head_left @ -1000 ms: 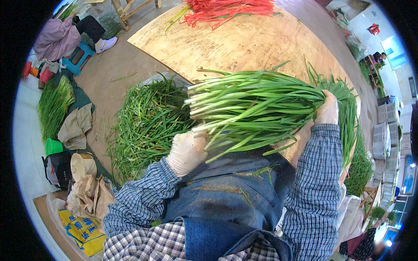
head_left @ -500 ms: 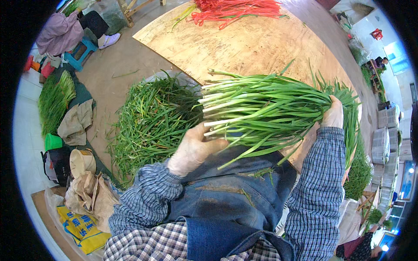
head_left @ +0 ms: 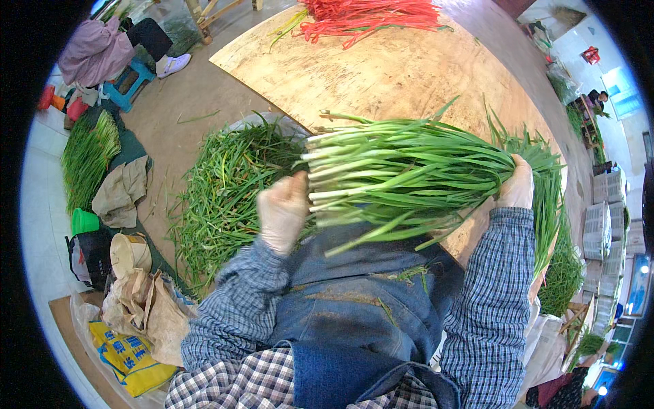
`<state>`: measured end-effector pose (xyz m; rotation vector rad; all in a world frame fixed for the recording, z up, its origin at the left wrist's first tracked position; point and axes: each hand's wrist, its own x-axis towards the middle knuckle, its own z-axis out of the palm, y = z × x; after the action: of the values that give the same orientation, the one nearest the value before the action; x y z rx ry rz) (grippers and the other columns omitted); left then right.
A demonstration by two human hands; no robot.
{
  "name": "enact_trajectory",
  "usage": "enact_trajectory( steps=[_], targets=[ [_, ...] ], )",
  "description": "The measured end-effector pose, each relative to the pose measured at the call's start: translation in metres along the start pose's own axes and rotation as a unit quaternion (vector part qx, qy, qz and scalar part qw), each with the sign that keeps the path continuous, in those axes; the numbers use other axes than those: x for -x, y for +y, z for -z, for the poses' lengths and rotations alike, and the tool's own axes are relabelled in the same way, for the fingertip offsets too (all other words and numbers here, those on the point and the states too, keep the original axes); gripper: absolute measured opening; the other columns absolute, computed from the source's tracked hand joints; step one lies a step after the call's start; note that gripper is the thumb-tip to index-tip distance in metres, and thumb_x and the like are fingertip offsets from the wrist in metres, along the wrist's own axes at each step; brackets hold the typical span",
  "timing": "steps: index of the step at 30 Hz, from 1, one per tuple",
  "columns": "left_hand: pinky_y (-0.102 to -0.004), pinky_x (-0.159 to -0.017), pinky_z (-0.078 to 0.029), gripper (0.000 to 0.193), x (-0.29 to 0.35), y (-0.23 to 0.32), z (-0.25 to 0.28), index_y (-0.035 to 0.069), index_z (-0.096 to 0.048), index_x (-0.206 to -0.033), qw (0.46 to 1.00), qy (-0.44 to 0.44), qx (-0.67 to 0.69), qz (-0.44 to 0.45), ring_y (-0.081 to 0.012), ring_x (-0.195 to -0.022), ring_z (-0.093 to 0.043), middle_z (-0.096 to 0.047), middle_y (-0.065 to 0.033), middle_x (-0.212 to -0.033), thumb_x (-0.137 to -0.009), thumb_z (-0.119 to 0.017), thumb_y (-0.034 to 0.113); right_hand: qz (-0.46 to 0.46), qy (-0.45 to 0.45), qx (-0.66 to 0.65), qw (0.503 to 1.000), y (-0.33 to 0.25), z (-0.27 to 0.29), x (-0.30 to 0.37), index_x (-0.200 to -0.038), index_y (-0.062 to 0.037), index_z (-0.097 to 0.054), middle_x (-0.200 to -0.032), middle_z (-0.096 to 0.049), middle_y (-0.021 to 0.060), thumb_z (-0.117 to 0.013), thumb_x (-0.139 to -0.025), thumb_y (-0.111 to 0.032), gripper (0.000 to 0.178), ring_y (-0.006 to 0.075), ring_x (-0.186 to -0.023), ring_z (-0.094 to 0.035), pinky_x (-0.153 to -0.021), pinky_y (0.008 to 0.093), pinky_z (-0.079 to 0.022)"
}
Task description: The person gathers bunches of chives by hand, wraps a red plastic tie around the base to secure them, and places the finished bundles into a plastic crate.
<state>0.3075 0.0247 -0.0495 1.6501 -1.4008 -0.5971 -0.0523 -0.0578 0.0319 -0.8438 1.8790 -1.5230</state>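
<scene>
Green stalks, right hand gripping the leaves, left hand curled closed beside pale bases, contents unclear.

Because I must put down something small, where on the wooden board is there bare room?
The wooden board shows bare between the red strips and the held green stalks. It is crowded at right, where more greens lie by the right hand.
</scene>
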Motion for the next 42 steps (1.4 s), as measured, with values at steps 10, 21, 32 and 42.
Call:
enact_trajectory(
  steps=[10, 21, 32, 42],
  targets=[
    [-0.0288, -0.087, -0.047, 0.042, -0.005, 0.050, 0.021, -0.001, -0.049, -0.118, 0.857, -0.251, 0.429, 0.137, -0.0177, -0.102, -0.055, -0.055, -0.0106, -0.116, -0.080, -0.063, 0.006, 0.258, -0.007, 0.321, 0.911, 0.018, 0.021, -0.006, -0.096, 0.0019, -0.060, -0.091, -0.063, 0.0124, -0.044, -0.088, -0.020, 0.028, 0.0200, -0.076, -0.062, -0.069, 0.0299, -0.052],
    [-0.0286, -0.056, -0.048, 0.018, 0.007, 0.030, 0.016, -0.001, -0.060, -0.090, 0.973, -0.170, 0.023, -0.152, -0.0243, -0.063, -0.063, -0.062, -0.0163, -0.072, -0.077, -0.064, 0.010, 0.032, 0.019, 0.080, 0.996, -0.015, -0.007, 0.020, -0.098, 0.0011, -0.062, -0.092, -0.063, 0.0135, -0.045, -0.087, -0.021, 0.029, 0.0201, -0.079, -0.061, -0.072, 0.0312, -0.051],
    [-0.0421, -0.090, -0.034, 0.029, -0.005, -0.013, 0.077, 0.007, -0.064, -0.096, 0.927, -0.047, -0.333, -0.168, -0.0304, -0.103, -0.048, -0.057, -0.0110, -0.102, -0.070, -0.069, 0.018, -0.013, 0.041, -0.037, 0.998, -0.023, 0.013, 0.012, -0.086, 0.0061, -0.064, -0.090, -0.063, 0.0120, -0.057, -0.077, -0.016, 0.025, 0.0197, -0.073, -0.061, -0.066, 0.0328, -0.053],
    [-0.0310, -0.059, -0.043, 0.024, -0.016, 0.072, 0.014, 0.007, -0.062, -0.089, 0.864, -0.063, -0.192, -0.461, -0.0207, -0.069, -0.053, -0.053, -0.0046, -0.076, -0.067, -0.056, 0.014, -0.048, 0.042, -0.126, 0.990, -0.025, 0.009, 0.009, -0.085, 0.0085, -0.062, -0.086, -0.064, 0.0137, -0.061, -0.073, -0.010, 0.022, 0.0229, -0.069, -0.063, -0.062, 0.0359, -0.054]
  ],
)
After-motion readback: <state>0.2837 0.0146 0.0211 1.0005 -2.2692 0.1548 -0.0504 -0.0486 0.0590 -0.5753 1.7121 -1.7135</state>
